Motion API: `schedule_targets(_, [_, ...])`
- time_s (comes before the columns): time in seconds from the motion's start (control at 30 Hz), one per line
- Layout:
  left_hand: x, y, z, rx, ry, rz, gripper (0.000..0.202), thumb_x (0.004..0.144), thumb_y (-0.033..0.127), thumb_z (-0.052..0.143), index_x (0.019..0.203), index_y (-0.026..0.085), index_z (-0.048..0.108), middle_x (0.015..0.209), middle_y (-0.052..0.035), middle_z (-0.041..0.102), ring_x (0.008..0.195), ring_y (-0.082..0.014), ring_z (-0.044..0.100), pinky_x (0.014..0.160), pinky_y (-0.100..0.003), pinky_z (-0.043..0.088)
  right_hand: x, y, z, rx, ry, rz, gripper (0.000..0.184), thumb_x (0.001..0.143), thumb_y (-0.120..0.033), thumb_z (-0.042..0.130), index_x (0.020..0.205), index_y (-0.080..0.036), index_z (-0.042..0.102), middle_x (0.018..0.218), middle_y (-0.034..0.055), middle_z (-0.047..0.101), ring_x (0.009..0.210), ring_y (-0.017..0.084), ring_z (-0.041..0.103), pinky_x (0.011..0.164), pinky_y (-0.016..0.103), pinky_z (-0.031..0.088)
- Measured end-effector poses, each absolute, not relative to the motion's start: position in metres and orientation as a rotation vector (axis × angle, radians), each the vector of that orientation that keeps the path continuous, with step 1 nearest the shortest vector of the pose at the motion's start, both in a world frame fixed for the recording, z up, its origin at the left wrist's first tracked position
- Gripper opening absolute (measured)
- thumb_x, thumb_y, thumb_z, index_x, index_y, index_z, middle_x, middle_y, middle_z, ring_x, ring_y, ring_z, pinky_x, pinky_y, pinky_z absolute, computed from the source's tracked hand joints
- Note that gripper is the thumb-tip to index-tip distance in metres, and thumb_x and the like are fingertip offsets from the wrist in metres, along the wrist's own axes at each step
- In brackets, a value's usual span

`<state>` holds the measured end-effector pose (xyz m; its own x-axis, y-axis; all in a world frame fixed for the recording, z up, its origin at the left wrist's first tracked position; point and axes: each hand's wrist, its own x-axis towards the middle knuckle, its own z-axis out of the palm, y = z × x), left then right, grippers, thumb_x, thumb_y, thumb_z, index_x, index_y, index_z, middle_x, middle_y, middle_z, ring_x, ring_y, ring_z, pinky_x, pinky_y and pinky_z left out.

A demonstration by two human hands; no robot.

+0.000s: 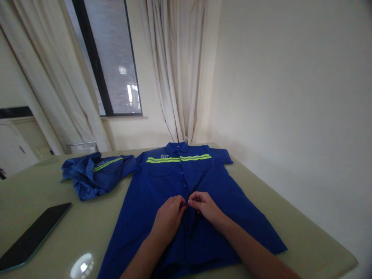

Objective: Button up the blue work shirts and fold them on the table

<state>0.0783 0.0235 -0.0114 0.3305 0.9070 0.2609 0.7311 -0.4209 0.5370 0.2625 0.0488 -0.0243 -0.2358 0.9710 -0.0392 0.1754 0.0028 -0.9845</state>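
Note:
A blue short-sleeved work shirt [154, 186] with a yellow-green reflective stripe across the chest lies spread face up, collar at the far end. Both my hands meet at its front placket, below the chest. My left hand [171, 213] pinches the placket edge from the left. From the right, my right hand [203, 203] pinches the cloth with thumb and fingertips, close beside the left fingertips. Buttons show along the placket above my hands. Whatever button lies between the fingertips is hidden. The lower front is bunched a little under my wrists.
A second blue garment [99, 174] with the same stripe lies crumpled at the left. Nearer me is a dark flat tablet-like object [35, 236] on the pale green table [314, 248]. A wall [290, 116] borders the right side; curtains [177, 69] and a window stand behind.

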Motion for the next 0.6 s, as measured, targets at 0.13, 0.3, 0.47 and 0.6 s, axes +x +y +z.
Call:
schedule_targets(0.13, [0.08, 0.021, -0.012, 2.446, 1.44, 0.714, 0.021, 0.098, 0.018, 0.051, 0.111, 0.026, 0.064, 0.103, -0.004, 0.072, 0.1, -0.0231, 0.064, 0.085, -0.032, 0.046, 0.266, 0.052, -0.023, -1.285, -1.539, 1.403, 0.019, 0.081, -0.037, 0.065, 0.077, -0.019, 0.065, 0.056, -0.0063, 0.05, 0.048, 0.01, 0.04, 0.049, 0.023, 0.029])
schedule_targets(0.3, [0.079, 0.024, -0.021, 2.426, 1.49, 0.779, 0.035, 0.106, 0.029, 0.033, 0.101, 0.022, 0.068, 0.102, -0.0067, 0.072, 0.098, -0.023, 0.064, 0.092, -0.038, 0.049, 0.269, 0.045, -0.011, -1.476, -1.905, 0.807, 0.025, 0.083, -0.016, 0.055, 0.101, -0.022, 0.072, 0.069, -0.0023, 0.061, 0.065, 0.014, 0.057, 0.064, 0.025, 0.04])
schedule_targets(0.47, [0.084, 0.022, -0.041, 2.606, 1.49, 0.716, 0.047, 0.103, 0.032, 0.036, 0.145, 0.016, 0.051, 0.153, -0.0136, 0.052, 0.142, -0.0289, 0.046, 0.117, -0.05, 0.037, 0.266, 0.028, -0.002, -1.774, -2.118, 0.304, 0.042, 0.085, -0.014, 0.053, 0.12, -0.031, 0.067, 0.116, 0.0047, 0.064, 0.09, 0.02, 0.068, 0.073, 0.029, 0.046])
schedule_targets(0.6, [0.087, 0.004, -0.052, 2.67, 1.462, 0.561, 0.051, 0.101, 0.031, 0.039, 0.15, 0.021, 0.047, 0.159, -0.0121, 0.045, 0.147, -0.0317, 0.04, 0.119, -0.053, 0.035, 0.265, 0.025, 0.003, -1.839, -2.112, 0.178, 0.037, 0.091, -0.019, 0.053, 0.125, -0.026, 0.064, 0.126, 0.0114, 0.058, 0.105, 0.026, 0.065, 0.073, 0.033, 0.049])
